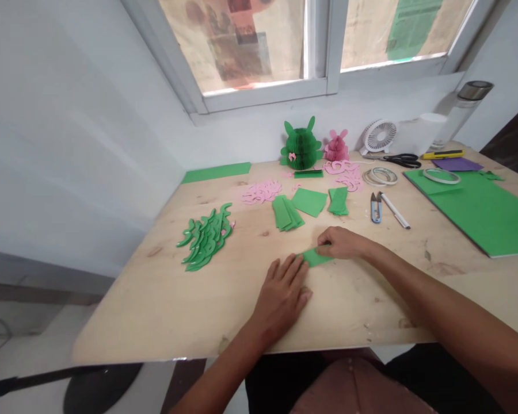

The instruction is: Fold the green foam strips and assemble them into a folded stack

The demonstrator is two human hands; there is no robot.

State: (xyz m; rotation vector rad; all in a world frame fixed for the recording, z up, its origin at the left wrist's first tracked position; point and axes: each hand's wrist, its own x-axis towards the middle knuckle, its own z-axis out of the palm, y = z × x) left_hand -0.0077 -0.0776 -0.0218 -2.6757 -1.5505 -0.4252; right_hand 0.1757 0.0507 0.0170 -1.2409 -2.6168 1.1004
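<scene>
A small piece of green paper (314,257) lies flat on the wooden table (155,322) in front of me. My left hand (284,293) rests palm down with its fingers stretched out, the fingertips at the paper's left end. At the other end, my right hand (339,242) is closed, its curled fingers pinching the paper's upper right edge. Just beyond my hands are stacks of cut green paper: a fanned pile (286,214), a rectangular sheet (309,202) and a smaller stack (338,201).
Curved green cutouts (207,238) are heaped left, pink cutouts (262,191) behind. Green (302,146) and pink (337,146) honeycomb paper figures stand by the wall. Thread snips (376,208), a white pen (395,210), tape rolls (384,176), black-handled scissors (401,160) and green sheets (487,213) lie right.
</scene>
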